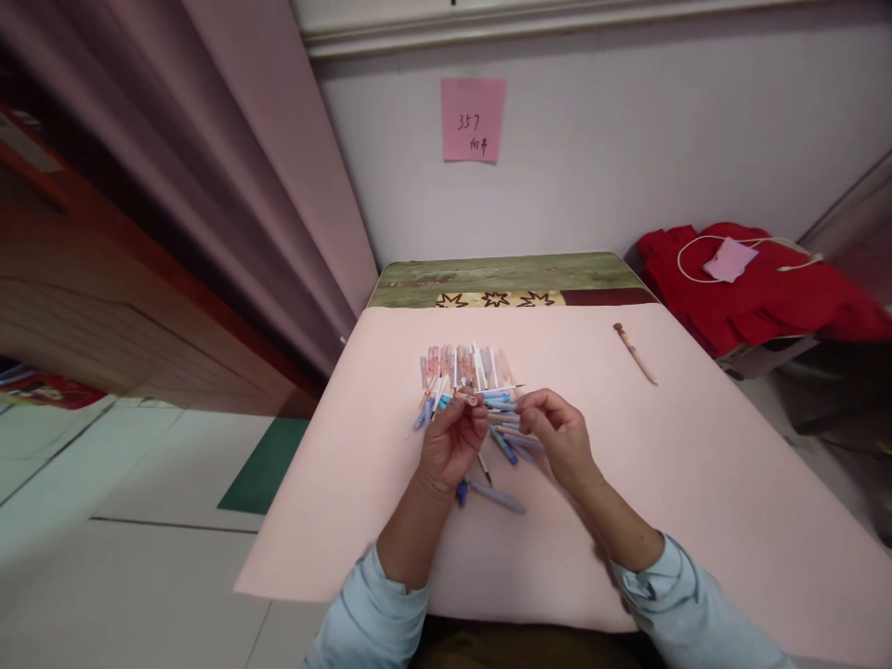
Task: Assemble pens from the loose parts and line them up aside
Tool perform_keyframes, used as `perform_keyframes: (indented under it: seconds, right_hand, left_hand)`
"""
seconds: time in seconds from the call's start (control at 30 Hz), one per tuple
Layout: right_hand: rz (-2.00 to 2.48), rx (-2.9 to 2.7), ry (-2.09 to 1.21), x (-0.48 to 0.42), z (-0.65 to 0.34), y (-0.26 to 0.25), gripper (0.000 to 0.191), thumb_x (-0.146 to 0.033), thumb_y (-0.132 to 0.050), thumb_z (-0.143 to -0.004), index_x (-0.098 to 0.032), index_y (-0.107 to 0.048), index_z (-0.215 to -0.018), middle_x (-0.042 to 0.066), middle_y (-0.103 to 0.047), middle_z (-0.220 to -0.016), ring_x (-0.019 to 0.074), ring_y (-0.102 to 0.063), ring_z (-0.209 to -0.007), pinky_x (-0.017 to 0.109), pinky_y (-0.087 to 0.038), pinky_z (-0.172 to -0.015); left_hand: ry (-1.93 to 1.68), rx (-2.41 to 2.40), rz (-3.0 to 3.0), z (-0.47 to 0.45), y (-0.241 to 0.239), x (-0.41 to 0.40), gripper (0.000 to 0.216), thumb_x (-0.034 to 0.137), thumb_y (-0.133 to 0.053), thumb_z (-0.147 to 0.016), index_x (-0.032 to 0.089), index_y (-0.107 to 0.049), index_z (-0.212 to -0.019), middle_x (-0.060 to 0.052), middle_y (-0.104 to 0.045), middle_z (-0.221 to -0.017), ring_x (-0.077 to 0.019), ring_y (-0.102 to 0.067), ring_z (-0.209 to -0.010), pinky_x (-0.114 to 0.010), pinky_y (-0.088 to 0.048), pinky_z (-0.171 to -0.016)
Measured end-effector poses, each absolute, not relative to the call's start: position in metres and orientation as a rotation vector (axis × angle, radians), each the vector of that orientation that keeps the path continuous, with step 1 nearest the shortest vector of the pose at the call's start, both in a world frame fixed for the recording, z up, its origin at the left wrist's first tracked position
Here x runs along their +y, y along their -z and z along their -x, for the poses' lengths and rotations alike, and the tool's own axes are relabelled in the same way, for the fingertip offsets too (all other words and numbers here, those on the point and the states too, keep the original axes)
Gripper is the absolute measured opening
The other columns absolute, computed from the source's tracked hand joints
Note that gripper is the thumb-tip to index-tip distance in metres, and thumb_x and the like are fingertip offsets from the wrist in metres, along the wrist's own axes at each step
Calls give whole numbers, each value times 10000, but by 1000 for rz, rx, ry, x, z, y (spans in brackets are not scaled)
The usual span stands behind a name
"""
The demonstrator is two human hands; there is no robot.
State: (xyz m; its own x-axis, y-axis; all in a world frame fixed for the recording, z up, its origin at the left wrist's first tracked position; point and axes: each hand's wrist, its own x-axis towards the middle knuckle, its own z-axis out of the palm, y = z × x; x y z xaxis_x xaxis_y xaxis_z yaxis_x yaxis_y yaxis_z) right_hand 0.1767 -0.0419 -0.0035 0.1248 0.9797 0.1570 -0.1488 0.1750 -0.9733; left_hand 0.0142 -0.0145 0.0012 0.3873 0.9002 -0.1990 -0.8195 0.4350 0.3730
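While near right hand (561, 440), pen piece (467, 399) in left hand (450, 450)

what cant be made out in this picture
All in the head view:
- Most of the small piece in the left grip: fingers cover it, so its full shape is hidden.
- Whether the right grip holds anything: its pinched fingertips are too small and blurred.
- The exact count of pens: they overlap, and the hands hide some.
- The right end of the pink sheet: cut off by the picture's edge.
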Motion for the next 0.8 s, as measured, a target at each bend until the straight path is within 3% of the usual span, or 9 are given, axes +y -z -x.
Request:
perform_keyframes:
  seconds: [0.33,0.5,0.8]
  right_hand:
    - [1219,-1558,-454,-45,-175,5,104,-309,-655,-856,-223,-633,-802,10,-617,-761,134,-535,-629,274,-446,-616]
    - [1265,-1806,-173,-39,-182,15,99,-276,-635,-860,-253,-689,-940,55,-678,-991,205,-620,-927,337,-464,-813]
    - [1212,-2180,-126,-39,-177,18,207,-282,-644,-832,-299,-697,-1032,47,-620,-1223,253,-517,-1164,491,-250,-1094]
  left_hand:
    - [-1193,399,-148,-5,-9,-10,37,112,-584,-851,130,-616,-858,-37,-620,-834,-54,-599,-694,-117,-515,-629]
    - [-1213,443,-246,-1,-4,-7,72,127,-617,-810,125,-633,-879,-62,-668,-877,-88,-639,-717,-155,-544,-627]
    - [-1258,408,-277,4,-5,-4,75,129,-633,-798,140,-602,-865,-30,-639,-845,-62,-620,-683,-129,-530,-614]
